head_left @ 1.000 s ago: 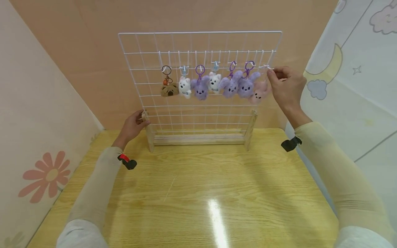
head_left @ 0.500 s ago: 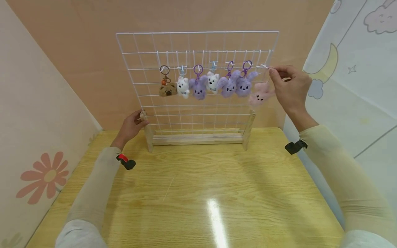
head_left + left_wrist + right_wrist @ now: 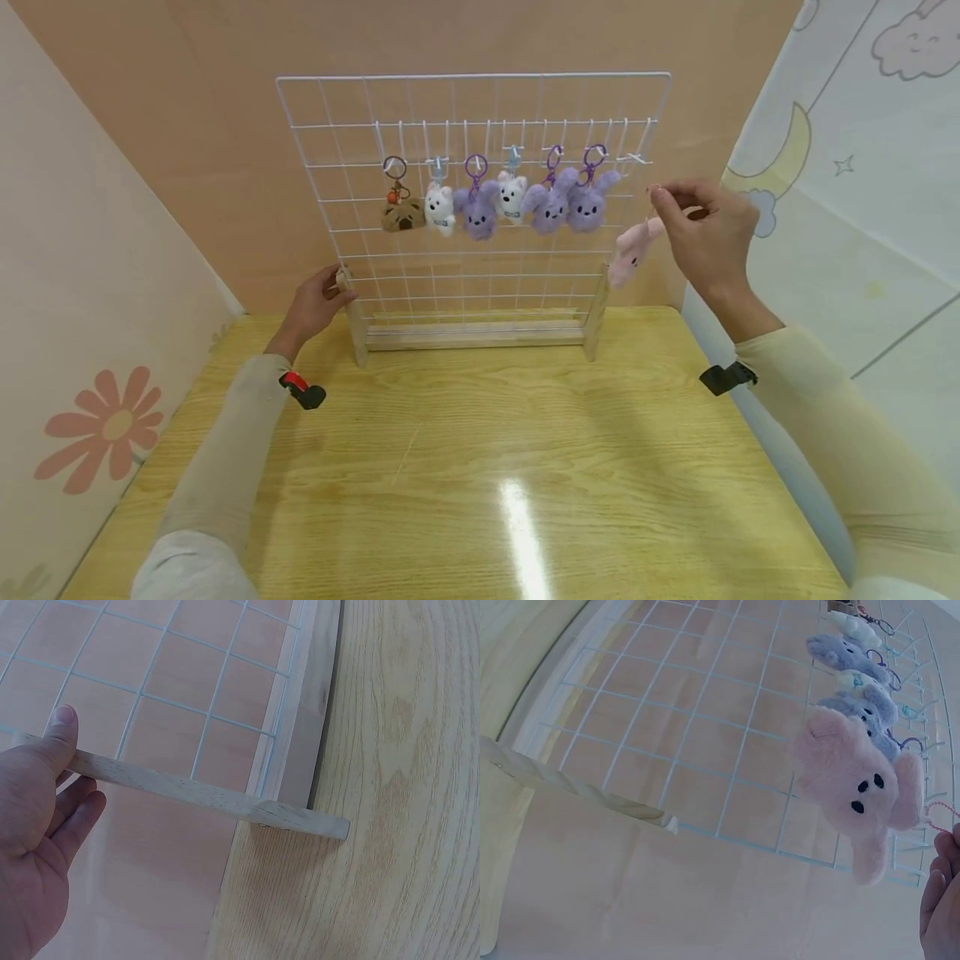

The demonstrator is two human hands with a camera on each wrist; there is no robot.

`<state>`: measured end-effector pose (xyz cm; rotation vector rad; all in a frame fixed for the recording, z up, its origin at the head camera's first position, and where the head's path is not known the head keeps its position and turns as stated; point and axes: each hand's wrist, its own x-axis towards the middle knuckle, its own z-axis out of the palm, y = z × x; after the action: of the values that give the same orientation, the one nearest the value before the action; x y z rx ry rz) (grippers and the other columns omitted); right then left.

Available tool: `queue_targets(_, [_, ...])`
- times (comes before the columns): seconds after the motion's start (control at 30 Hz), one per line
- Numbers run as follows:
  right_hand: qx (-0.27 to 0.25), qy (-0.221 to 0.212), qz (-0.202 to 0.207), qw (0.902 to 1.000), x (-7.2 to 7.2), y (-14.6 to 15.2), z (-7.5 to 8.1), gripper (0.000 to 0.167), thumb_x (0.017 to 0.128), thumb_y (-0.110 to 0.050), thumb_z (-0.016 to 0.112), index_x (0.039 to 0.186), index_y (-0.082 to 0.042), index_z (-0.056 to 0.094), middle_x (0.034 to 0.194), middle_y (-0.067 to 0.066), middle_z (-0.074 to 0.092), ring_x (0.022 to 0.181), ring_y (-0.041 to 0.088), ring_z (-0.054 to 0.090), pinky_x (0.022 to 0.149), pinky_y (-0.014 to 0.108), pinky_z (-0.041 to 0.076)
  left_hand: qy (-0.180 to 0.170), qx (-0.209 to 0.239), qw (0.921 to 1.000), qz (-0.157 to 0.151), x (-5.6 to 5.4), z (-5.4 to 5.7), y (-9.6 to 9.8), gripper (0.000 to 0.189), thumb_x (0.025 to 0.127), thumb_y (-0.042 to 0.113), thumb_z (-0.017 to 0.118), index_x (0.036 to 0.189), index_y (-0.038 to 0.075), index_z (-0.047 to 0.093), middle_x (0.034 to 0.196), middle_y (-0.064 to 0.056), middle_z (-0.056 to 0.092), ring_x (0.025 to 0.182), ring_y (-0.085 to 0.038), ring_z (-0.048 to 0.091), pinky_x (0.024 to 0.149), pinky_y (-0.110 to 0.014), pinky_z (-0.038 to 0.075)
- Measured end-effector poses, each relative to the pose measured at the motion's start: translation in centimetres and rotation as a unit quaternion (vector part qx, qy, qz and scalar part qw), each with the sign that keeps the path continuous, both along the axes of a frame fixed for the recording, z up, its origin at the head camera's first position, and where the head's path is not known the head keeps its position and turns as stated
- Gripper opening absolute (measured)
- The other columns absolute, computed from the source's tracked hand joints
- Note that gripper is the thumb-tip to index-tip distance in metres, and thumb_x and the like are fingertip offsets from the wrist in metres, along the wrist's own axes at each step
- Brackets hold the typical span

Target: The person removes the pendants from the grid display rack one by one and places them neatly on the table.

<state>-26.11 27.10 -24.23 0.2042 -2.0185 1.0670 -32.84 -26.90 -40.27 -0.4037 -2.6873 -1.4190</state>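
1. Pink plush charm [image 3: 633,252] is hanging tilted in the air at the right end of the white wire rack [image 3: 472,76], below the last hook [image 3: 635,158]; the head view is showing it apart from that hook.
2. Beside the rack's right edge, the right hand [image 3: 711,236] is holding the charm up: thumb and forefinger are pinching its pink bead chain [image 3: 939,812]. How the other fingers are lying, I cannot fully tell.
3. At the rack's left side, the left hand [image 3: 311,304] is gripping the upper part of the wooden left post [image 3: 172,785], the thumb pressing on one face and the fingers curling round behind.
4. Along the rack's hooks, from left to right, a brown charm [image 3: 402,215], a white charm [image 3: 439,208], a purple charm [image 3: 477,212], a second white one [image 3: 512,197] and two more purple ones [image 3: 550,208] [image 3: 586,206] are hanging in a row.
5. Below the rack's right end, the right post [image 3: 597,321] is standing on the wooden table [image 3: 480,433].
6. In front of the rack, a streak of light [image 3: 521,533] is shining on the tabletop.
7. Right of the rack, a yellow moon [image 3: 791,158] is decorating a pale panel.
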Motion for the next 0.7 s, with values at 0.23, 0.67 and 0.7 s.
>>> queue_targets(0.23, [0.015, -0.010, 0.010, 0.9998, 1.5, 0.5, -2.0, 0.021, 0.093, -0.026, 0.077, 0.098, -0.007, 0.083, 0.081, -0.034, 0.065, 0.073, -0.005, 0.063, 0.060, 0.012, 0.045, 0.007, -0.005, 1.0000, -0.004, 0.0, 0.1, 0.0, 0.067, 0.105, 0.023, 0.060, 0.160, -0.001, 0.029, 0.157, -0.027, 0.040, 0.139, -0.047, 0.046, 0.108, -0.058, 0.046])
queue_targets(0.67, [0.048, -0.029, 0.016, 0.9983, 4.3, 1.3, -6.0, 0.022, 0.094, -0.029, 0.076, 0.098, -0.008, 0.083, 0.087, -0.035, 0.064, 0.070, -0.004, 0.060, 0.062, 0.011, 0.045, 0.001, -0.009, 1.0000, -0.003, 0.0, 0.1, -0.1, 0.069, 0.105, 0.025, 0.060, 0.161, 0.001, 0.028, 0.157, -0.027, 0.040, 0.139, -0.047, 0.046, 0.107, -0.059, 0.046])
queue_targets(0.7, [0.050, -0.030, 0.016, 0.9982, 4.4, 1.4, -6.4, 0.021, 0.094, -0.028, 0.077, 0.098, -0.008, 0.083, 0.087, -0.035, 0.064, 0.070, -0.004, 0.060, 0.061, 0.011, 0.045, 0.000, -0.010, 0.9999, -0.002, 0.1, 0.1, -0.1, 0.069, 0.105, 0.025, 0.059, 0.161, 0.001, 0.027, 0.157, -0.027, 0.040, 0.139, -0.046, 0.046, 0.107, -0.058, 0.046])
